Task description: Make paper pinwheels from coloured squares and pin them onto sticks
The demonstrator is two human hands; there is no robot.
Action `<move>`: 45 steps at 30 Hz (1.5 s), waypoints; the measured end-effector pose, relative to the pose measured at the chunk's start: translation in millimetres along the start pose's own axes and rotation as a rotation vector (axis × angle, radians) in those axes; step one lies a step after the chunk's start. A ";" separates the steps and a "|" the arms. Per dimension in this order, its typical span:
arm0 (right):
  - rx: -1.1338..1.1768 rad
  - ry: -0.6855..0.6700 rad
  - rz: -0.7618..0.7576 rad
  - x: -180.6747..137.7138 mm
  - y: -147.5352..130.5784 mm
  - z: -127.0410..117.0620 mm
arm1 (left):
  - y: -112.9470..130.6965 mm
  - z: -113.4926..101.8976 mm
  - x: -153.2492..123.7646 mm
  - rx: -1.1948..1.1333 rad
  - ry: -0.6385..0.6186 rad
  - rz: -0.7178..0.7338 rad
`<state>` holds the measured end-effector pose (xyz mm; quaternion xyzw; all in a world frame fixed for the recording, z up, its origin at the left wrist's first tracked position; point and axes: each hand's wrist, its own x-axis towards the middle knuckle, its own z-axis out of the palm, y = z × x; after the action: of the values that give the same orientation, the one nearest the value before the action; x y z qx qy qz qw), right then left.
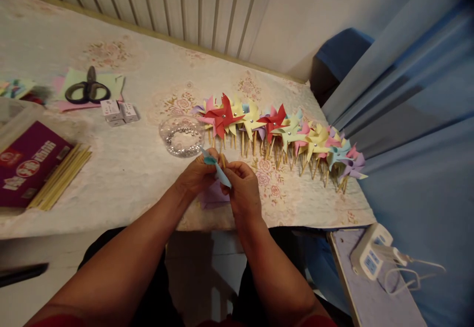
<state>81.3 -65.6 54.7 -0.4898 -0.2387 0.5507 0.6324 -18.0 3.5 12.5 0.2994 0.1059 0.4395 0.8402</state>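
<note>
Near the table's front edge, my left hand (202, 171) and my right hand (242, 183) meet around a small blue paper pinwheel (223, 176). The left fingers grip the pinwheel from its left side. The right fingers are closed at a thin wooden stick (222, 159) by the paper; its joint with the pinwheel is hidden. Under my hands lies purple paper (214, 196). Just beyond my left hand sits a clear round dish (163, 128) of shiny metal pins. To the right stand many finished paper pinwheels (273, 122) on sticks, in red, yellow, pink, green, blue and purple.
Black-handled scissors (89, 91) lie on coloured paper sheets (114, 81) at the back left, with small white boxes (117, 112) beside them. A purple box (31, 166) and wooden sticks (61, 178) are at the left. A power strip (371, 252) rests at lower right.
</note>
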 end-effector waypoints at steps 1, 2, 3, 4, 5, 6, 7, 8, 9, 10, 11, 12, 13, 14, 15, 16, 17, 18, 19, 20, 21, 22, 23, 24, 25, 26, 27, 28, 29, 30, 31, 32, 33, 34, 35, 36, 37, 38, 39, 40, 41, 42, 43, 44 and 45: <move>0.000 -0.004 0.005 0.1 0.6 -0.1 | -0.8 -1.1 0.3 -0.005 0.007 0.002; -0.001 -0.008 0.008 0.1 1.2 -0.3 | -1.5 -2.4 0.6 -0.010 0.015 0.002; -0.001 -0.013 0.008 0.1 1.8 -0.5 | -2.3 -3.6 0.8 -0.015 0.023 0.003; -0.002 -0.016 0.005 0.2 2.4 -0.7 | -2.9 -4.7 1.0 -0.018 0.029 0.001; -0.002 -0.020 0.001 0.1 2.9 -1.0 | -3.4 -5.7 1.1 -0.020 0.033 -0.001; -0.004 -0.023 -0.002 0.1 3.3 -1.2 | -3.8 -6.4 1.1 -0.020 0.034 -0.004; -0.007 -0.026 -0.004 0.1 3.6 -1.4 | -4.1 -6.9 1.0 -0.020 0.036 -0.007; -0.011 -0.027 -0.004 0.1 3.8 -1.6 | -4.2 -7.1 0.9 -0.020 0.039 -0.011; -0.015 -0.028 -0.003 0.1 4.0 -1.7 | -4.4 -7.1 0.7 -0.022 0.040 -0.015; -0.019 -0.027 -0.001 0.1 4.0 -1.7 | -4.4 -7.0 0.5 -0.022 0.041 -0.018; -0.023 -0.025 0.000 0.1 4.0 -1.6 | -4.4 -6.7 0.4 -0.022 0.045 -0.021; -0.025 -0.024 0.001 0.2 3.9 -1.5 | -4.4 -6.4 0.3 -0.021 0.049 -0.021; -0.024 -0.021 0.002 0.3 3.7 -1.3 | -4.3 -6.2 0.2 -0.020 0.052 -0.021; -0.022 -0.019 0.003 0.3 3.5 -1.1 | -4.3 -6.0 0.1 -0.019 0.056 -0.021; -0.019 -0.018 0.004 0.3 3.3 -0.9 | -4.3 -5.9 0.1 -0.017 0.058 -0.020; -0.017 -0.018 0.005 0.3 3.1 -0.8 | -4.4 -6.0 0.1 -0.017 0.060 -0.019; -0.015 -0.019 0.005 0.3 2.8 -0.7 | -4.6 -6.2 0.1 -0.017 0.061 -0.019; -0.013 -0.021 0.006 0.2 2.7 -0.7 | -4.9 -6.5 0.1 -0.017 0.062 -0.020; -0.013 -0.023 0.006 0.1 2.6 -0.8 | -5.3 -6.8 0.1 -0.018 0.064 -0.021; -0.012 -0.025 0.006 0.0 2.5 -1.0 | -5.7 -7.1 0.0 -0.019 0.065 -0.020; -0.011 -0.026 0.005 -0.1 2.6 -1.2 | -6.1 -7.3 0.0 -0.019 0.066 -0.020; -0.010 -0.027 0.005 -0.1 2.7 -1.4 | -6.4 -7.4 -0.1 -0.020 0.067 -0.019; -0.010 -0.027 0.005 -0.1 2.8 -1.6 | -6.5 -7.5 -0.2 -0.020 0.068 -0.020; -0.010 -0.026 0.004 0.0 3.0 -1.8 | -6.6 -7.5 -0.2 -0.020 0.068 -0.021; -0.011 -0.025 0.003 0.0 3.1 -1.9 | -6.5 -7.4 -0.2 -0.018 0.068 -0.024; -0.012 -0.025 0.003 0.1 3.2 -2.0 | -6.4 -7.3 -0.2 -0.016 0.067 -0.027; -0.014 -0.024 0.002 0.1 3.2 -2.0 | -6.2 -7.1 -0.2 -0.015 0.067 -0.029; -0.015 -0.024 0.001 0.1 3.1 -1.9 | -6.0 -7.0 -0.2 -0.015 0.066 -0.029; -0.018 -0.024 -0.001 0.0 2.9 -1.8 | -5.9 -6.8 -0.2 -0.015 0.065 -0.029; -0.020 -0.025 -0.003 0.0 2.7 -1.7 | -5.7 -6.7 -0.3 -0.014 0.063 -0.028; -0.023 -0.026 -0.005 -0.1 2.5 -1.6 | -5.6 -6.5 -0.3 -0.013 0.062 -0.029; -0.027 -0.025 -0.005 -0.1 2.3 -1.5 | -5.5 -6.4 -0.4 -0.012 0.063 -0.030; -0.033 -0.023 -0.005 -0.1 2.3 -1.5 | -5.4 -6.2 -0.5 -0.010 0.066 -0.031; -0.040 -0.022 -0.004 -0.1 2.3 -1.6 | -5.4 -6.0 -0.6 -0.010 0.071 -0.031; -0.047 -0.022 -0.003 -0.1 2.4 -1.7 | -5.4 -5.9 -0.7 -0.011 0.079 -0.033; -0.053 -0.022 -0.001 0.0 2.6 -2.0 | -5.4 -5.8 -0.7 -0.014 0.086 -0.033; -0.056 -0.023 -0.001 0.1 2.9 -2.3 | -5.4 -5.8 -0.7 -0.015 0.090 -0.034; -0.058 -0.026 -0.003 0.3 3.3 -2.6 | -5.3 -5.8 -0.7 -0.014 0.093 -0.035; -0.058 -0.029 -0.007 0.5 3.7 -2.9 | -5.3 -5.9 -0.6 -0.013 0.094 -0.035; -0.057 -0.032 -0.011 0.7 4.1 -3.2 | -5.3 -6.1 -0.5 -0.012 0.096 -0.034; -0.054 -0.033 -0.016 0.9 4.4 -3.4 | -5.3 -6.2 -0.3 -0.012 0.097 -0.032; -0.048 -0.035 -0.019 1.2 4.6 -3.6 | -5.2 -6.3 -0.2 -0.011 0.100 -0.030; -0.042 -0.036 -0.022 1.5 4.8 -3.6 | -5.2 -6.4 -0.2 -0.009 0.102 -0.031; -0.035 -0.036 -0.024 1.7 4.8 -3.6 | -5.1 -6.3 -0.2 -0.006 0.102 -0.033; -0.029 -0.034 -0.025 2.0 4.8 -3.5 | -5.0 -6.2 -0.3 -0.004 0.098 -0.032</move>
<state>82.7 -65.5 48.6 -0.4863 -0.2636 0.5474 0.6280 -17.5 3.6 4.6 0.2740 0.1508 0.4403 0.8416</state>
